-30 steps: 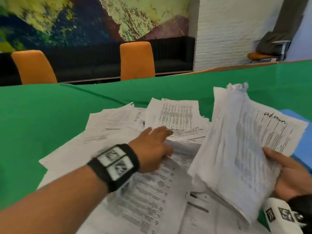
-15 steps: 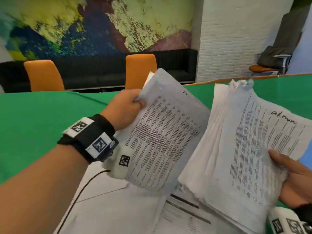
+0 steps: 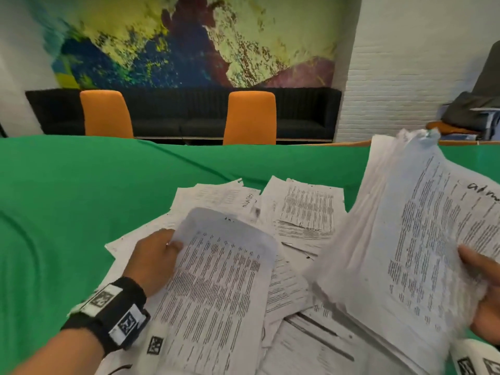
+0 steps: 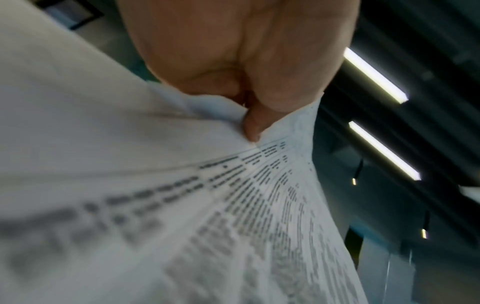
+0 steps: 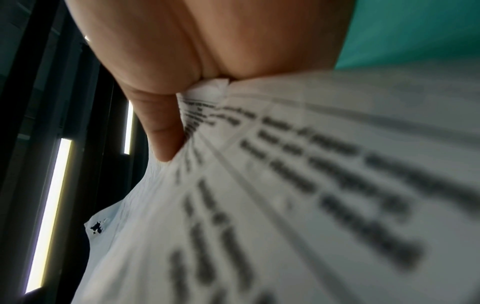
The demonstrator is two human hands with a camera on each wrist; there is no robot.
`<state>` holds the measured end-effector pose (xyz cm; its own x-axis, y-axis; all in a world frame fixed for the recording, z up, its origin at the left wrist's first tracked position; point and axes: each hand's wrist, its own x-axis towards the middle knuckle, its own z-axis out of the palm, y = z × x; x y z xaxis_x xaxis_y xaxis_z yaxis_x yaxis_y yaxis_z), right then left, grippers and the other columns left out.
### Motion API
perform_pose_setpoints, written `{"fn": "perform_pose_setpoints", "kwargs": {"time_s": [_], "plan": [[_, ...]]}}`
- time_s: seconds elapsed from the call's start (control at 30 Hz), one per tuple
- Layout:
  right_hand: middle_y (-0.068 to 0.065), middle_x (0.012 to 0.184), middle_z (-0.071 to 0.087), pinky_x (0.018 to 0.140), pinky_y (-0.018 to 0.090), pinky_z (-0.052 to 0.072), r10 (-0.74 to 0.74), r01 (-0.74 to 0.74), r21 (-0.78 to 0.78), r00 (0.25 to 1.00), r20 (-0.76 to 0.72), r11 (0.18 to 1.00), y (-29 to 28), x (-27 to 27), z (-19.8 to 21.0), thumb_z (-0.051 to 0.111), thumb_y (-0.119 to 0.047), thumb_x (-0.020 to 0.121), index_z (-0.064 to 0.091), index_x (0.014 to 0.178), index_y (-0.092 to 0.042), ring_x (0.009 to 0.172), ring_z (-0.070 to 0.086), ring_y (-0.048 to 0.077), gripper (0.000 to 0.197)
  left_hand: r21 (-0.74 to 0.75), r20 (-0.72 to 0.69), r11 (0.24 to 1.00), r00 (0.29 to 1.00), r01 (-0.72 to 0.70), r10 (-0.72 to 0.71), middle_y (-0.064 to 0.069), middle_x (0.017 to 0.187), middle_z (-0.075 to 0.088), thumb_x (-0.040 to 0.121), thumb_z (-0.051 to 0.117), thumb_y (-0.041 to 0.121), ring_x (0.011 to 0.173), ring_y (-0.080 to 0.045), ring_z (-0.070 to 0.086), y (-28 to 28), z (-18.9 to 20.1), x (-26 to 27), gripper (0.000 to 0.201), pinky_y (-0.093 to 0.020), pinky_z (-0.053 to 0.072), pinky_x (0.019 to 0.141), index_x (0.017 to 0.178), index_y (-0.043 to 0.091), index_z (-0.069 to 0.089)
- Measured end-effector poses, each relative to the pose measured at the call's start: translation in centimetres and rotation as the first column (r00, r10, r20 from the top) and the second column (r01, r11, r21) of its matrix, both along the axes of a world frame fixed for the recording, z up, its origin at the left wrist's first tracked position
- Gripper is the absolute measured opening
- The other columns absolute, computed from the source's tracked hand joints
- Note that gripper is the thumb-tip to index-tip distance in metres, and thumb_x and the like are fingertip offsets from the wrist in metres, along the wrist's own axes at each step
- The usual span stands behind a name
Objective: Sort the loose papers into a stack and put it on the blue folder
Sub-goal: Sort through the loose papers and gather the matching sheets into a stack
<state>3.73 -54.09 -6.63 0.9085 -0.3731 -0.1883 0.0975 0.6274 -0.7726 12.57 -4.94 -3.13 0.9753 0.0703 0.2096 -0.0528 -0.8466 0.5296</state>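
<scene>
Lower centre of the frame, the left hand [image 3: 154, 262] has its grip pinched on one sheet [image 3: 216, 288], while at right the right hand [image 3: 484, 296] grip is clamped on the stack [image 3: 405, 239] above loose papers [image 3: 305, 209].

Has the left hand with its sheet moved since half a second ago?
Yes. The left hand and its sheet have dropped from level with the orange chair down to the loose papers on the table.
</scene>
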Motion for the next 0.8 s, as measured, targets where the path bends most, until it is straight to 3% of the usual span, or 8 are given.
{"fn": "perform_pose_setpoints", "kwargs": {"time_s": [0.03, 0.1, 0.13, 0.2, 0.27, 0.5, 0.63, 0.8], "plan": [[0.0, 0.146, 0.06, 0.125, 0.053, 0.008, -0.061, 0.068, -0.278, 0.997, 0.036, 0.958, -0.1, -0.7, 0.7, 0.029, -0.035, 0.107, 0.051, 0.146, -0.031, 0.139, 0.048, 0.017, 0.045, -0.094, 0.041, 0.995, 0.999, 0.013, -0.009, 0.004, 0.079, 0.063, 0.106, 0.046, 0.022, 0.071, -0.015, 0.058, 0.4, 0.5, 0.0, 0.031, -0.029, 0.042, 0.061, 0.078, 0.025, 0.057], [0.016, 0.168, 0.008, 0.125, 0.052, -0.007, 0.225, -0.207, -0.117, 0.958, 0.177, 0.971, -2.2, -1.0, 2.2, -0.013, -0.041, 0.106, 0.012, 0.162, -0.016, 0.15, -0.009, 0.028, 0.066, -0.347, 0.054, 0.937, 0.998, 0.038, -0.021, 0.001, 0.092, 0.071, 0.105, 0.049, 0.017, 0.082, -0.02, 0.067, 0.6, 1.6, -0.1, 0.022, -0.036, 0.053, 0.074, 0.094, 0.024, 0.066], [0.016, 0.167, -0.003, 0.125, 0.056, 0.002, 0.212, -0.201, -0.079, 0.96, 0.183, 0.976, -1.0, -1.3, 2.9, -0.013, -0.038, 0.107, 0.006, 0.163, -0.018, 0.151, -0.01, 0.032, 0.062, -0.455, 0.031, 0.889, 0.999, 0.047, -0.037, -0.001, 0.099, 0.073, 0.104, 0.049, 0.016, 0.089, -0.024, 0.07, 0.2, 2.1, -0.4, 0.02, -0.043, 0.056, 0.083, 0.101, 0.023, 0.068], [0.02, 0.158, 0.039, 0.103, 0.057, 0.049, 0.18, -0.169, -0.096, 0.975, 0.129, 0.981, 2.3, 0.4, 3.8, 0.028, -0.02, 0.108, 0.036, 0.157, -0.02, 0.14, 0.048, 0.034, 0.05, -0.622, -0.015, 0.782, 0.997, 0.045, -0.07, -0.002, 0.105, 0.076, 0.105, 0.049, 0.016, 0.096, -0.029, 0.072, -1.1, 2.5, -0.8, 0.021, -0.051, 0.056, 0.09, 0.105, 0.025, 0.069], [0.016, 0.125, 0.073, 0.072, 0.044, 0.064, 0.304, -0.294, -0.101, 0.946, 0.108, 0.95, 6.7, 1.2, 4.7, 0.053, -0.012, 0.09, 0.063, 0.134, -0.011, 0.1, 0.076, 0.029, 0.045, -0.743, -0.036, 0.668, 0.995, 0.037, -0.095, -0.002, 0.105, 0.078, 0.105, 0.049, 0.015, 0.096, -0.03, 0.074, -2.8, 2.5, -1.2, 0.023, -0.054, 0.057, 0.09, 0.109, 0.026, 0.069], [0.024, 0.123, 0.072, 0.088, 0.063, 0.056, 0.473, -0.478, -0.163, 0.878, -0.074, 0.863, 13.5, 2.9, 2.2, 0.059, -0.006, 0.088, 0.062, 0.132, -0.01, 0.109, 0.071, 0.046, 0.044, -0.911, -0.086, 0.411, 0.974, 0.008, -0.21, -0.009, 0.115, 0.077, 0.102, 0.054, 0.01, 0.107, -0.038, 0.071, -6.3, 0.2, -2.3, 0.026, -0.06, 0.054, 0.097, 0.122, 0.022, 0.066], [0.025, 0.117, 0.074, 0.079, 0.059, 0.062, 0.485, -0.494, -0.235, 0.869, -0.097, 0.837, 14.0, 3.2, 2.4, 0.062, -0.008, 0.083, 0.064, 0.125, -0.008, 0.102, 0.073, 0.046, 0.041, -0.91, -0.109, 0.412, 0.935, 0.042, -0.336, -0.013, 0.117, 0.076, 0.091, 0.072, 0.026, 0.108, -0.037, 0.072, -6.2, -0.8, -2.9, 0.035, -0.061, 0.053, 0.098, 0.124, 0.017, 0.068], [0.021, 0.103, 0.078, 0.074, 0.052, 0.064, 0.392, -0.405, -0.506, 0.909, -0.138, 0.761, 13.5, 3.3, 2.5, 0.067, -0.018, 0.082, 0.062, 0.123, -0.008, 0.089, 0.076, 0.042, 0.042, -0.871, -0.197, 0.491, 0.928, -0.017, -0.316, -0.014, 0.109, 0.078, 0.098, 0.061, 0.032, 0.103, -0.036, 0.073, -5.8, -1.0, -3.5, 0.031, -0.055, 0.054, 0.099, 0.112, 0.008, 0.075]]}}
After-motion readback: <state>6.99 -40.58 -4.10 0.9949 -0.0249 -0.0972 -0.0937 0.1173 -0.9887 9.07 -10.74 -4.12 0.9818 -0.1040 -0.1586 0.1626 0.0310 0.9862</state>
